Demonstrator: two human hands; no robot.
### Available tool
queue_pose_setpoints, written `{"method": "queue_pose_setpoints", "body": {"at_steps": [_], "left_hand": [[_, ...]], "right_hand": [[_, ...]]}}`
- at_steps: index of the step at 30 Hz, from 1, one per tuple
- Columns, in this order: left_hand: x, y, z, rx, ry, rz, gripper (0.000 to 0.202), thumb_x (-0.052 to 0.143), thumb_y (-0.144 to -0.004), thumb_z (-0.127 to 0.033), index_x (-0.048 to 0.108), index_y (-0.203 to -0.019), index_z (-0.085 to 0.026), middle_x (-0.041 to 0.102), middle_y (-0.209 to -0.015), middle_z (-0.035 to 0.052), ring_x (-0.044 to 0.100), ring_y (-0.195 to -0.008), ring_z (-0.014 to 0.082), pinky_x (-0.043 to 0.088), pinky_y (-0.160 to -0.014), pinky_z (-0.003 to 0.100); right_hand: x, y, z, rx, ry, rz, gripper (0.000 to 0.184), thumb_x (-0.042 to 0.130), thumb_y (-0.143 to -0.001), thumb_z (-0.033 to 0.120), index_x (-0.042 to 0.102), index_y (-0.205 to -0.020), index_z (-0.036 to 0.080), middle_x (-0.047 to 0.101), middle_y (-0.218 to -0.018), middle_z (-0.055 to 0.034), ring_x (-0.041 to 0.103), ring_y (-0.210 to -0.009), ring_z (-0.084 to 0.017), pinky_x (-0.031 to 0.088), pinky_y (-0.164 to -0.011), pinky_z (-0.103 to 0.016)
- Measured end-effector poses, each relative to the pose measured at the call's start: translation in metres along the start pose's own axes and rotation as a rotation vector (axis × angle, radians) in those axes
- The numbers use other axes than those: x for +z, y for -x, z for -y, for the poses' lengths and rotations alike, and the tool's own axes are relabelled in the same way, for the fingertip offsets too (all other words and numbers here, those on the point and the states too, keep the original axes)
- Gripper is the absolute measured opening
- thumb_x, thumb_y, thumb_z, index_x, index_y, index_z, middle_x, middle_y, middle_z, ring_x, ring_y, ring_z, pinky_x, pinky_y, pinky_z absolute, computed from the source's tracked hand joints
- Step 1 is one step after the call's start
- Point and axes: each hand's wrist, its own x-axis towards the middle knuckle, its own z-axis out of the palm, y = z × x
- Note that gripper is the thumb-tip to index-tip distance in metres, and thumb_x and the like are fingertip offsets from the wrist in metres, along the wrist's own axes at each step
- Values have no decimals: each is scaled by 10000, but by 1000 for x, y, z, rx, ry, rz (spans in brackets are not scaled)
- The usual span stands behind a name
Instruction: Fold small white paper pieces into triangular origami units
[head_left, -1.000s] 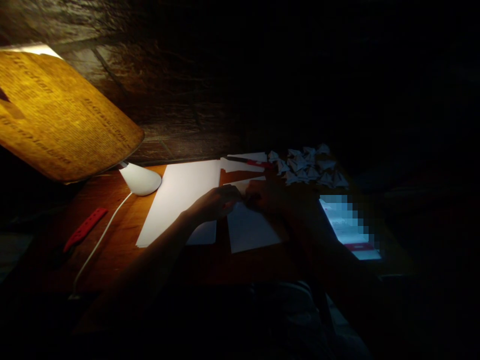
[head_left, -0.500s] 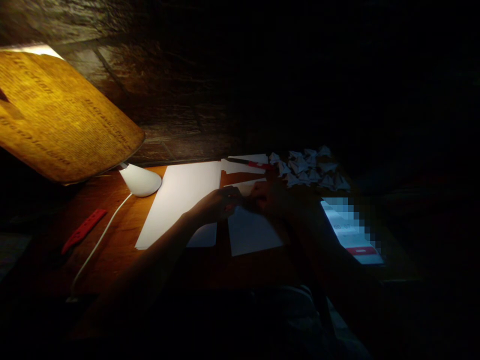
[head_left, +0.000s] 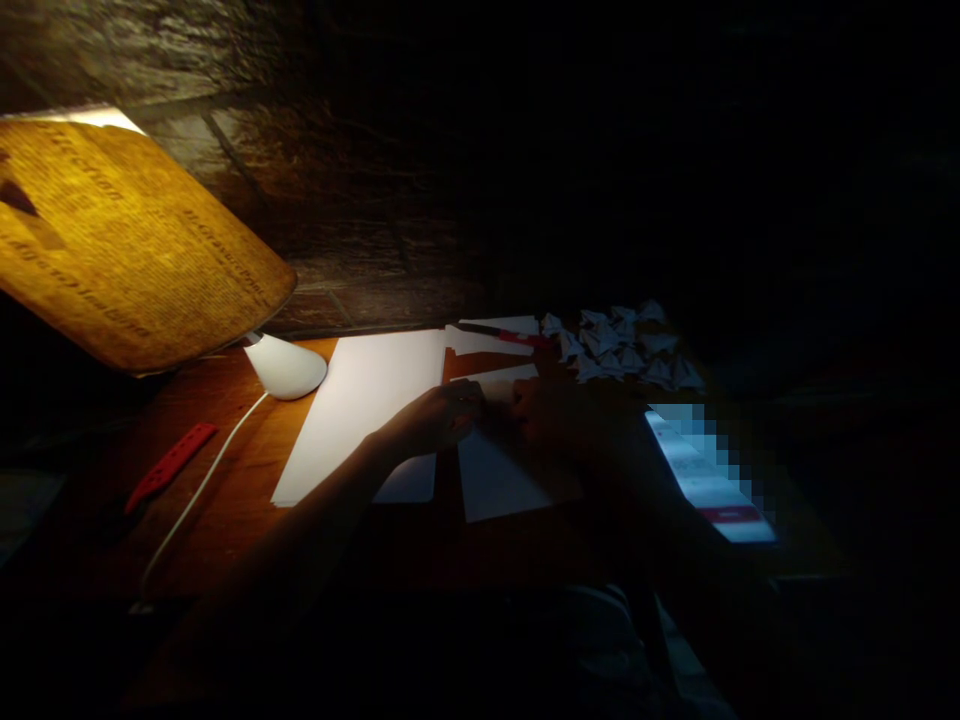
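- Left hand [head_left: 439, 415] curled, its fingertips pinching a strip [head_left: 501, 388] under lamplight.
- Right hand [head_left: 555, 415] touched the strip; its grip could not be told in the shadow.
- Folded pieces [head_left: 622, 345] lay behind.

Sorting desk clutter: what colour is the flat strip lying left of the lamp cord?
The strip is red; the head view shows it best.

Wooden table [head_left: 240, 470] with paper sheets [head_left: 367, 400], phone [head_left: 709, 480]

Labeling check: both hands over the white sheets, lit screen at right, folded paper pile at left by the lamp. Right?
No. The head view shows the folded paper pile at the back right, behind the lit screen, far from the lamp. The rest holds.
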Motion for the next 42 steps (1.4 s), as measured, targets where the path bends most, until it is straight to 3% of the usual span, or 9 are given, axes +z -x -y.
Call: {"method": "queue_pose_setpoints", "body": {"at_steps": [6, 11, 15, 21, 25, 33, 42], "left_hand": [[-3, -1, 0, 8, -43, 33, 152, 555, -896, -99, 686, -875, -173, 670, -943, 64, 649, -863, 176, 563, -762, 280], [-1, -1, 1, 23, -25, 34, 286, 545, -887, -72, 717, -1082, -190, 682, -992, 62, 656, -914, 181, 581, -823, 299], [0, 0, 2, 51, -106, 45, 209, 567, -902, -85, 735, -982, -181, 671, -1036, 77, 653, -958, 187, 586, -844, 302], [1, 0, 1, 37, -169, 73, 197, 591, -893, -71, 739, -944, -190, 662, -1072, 75, 633, -984, 193, 575, -865, 314], [2, 0, 1, 28, -159, 63, 205, 575, -888, -58, 730, -937, -182, 664, -1044, 80, 620, -985, 205, 567, -862, 329], [1, -1, -1, -6, -93, 63, 174, 563, -875, -58, 686, -905, -176, 654, -944, 53, 604, -914, 192, 550, -837, 314], [-1, 1, -2, -7, -186, 63, 127, 626, -900, -91, 722, -918, -172, 677, -1082, 87, 630, -976, 209, 555, -868, 337]], "right_hand": [[-11, 1, 6, 21, 32, 35, 215, 606, -898, 171, 818, -879, 202, 748, -972, -104, 627, -789, -207, 306, -601, -331], [-16, 2, -1, 48, -9, 60, 241, 620, -888, 158, 833, -980, 222, 775, -1052, -74, 640, -788, -191, 314, -609, -319], [-20, 3, 0, 56, 13, 100, 252, 589, -913, 174, 825, -992, 212, 768, -1081, -65, 647, -820, -181, 326, -627, -297], [-20, 5, 4, 11, 33, 21, 283, 554, -962, 246, 822, -1049, 276, 740, -1078, -30, 644, -864, -164, 311, -626, -282], [-17, 4, 4, 40, -6, 99, 276, 555, -946, 223, 822, -1014, 238, 750, -1059, -34, 628, -790, -146, 322, -622, -283], [-18, 3, 4, 69, 1, 104, 290, 535, -944, 211, 812, -1028, 226, 753, -1058, -55, 652, -840, -171, 358, -646, -279], [-18, 3, 10, 57, 4, 113, 348, 468, -1023, 320, 799, -1079, 229, 758, -1073, -73, 695, -894, -188, 408, -681, -282]]}}
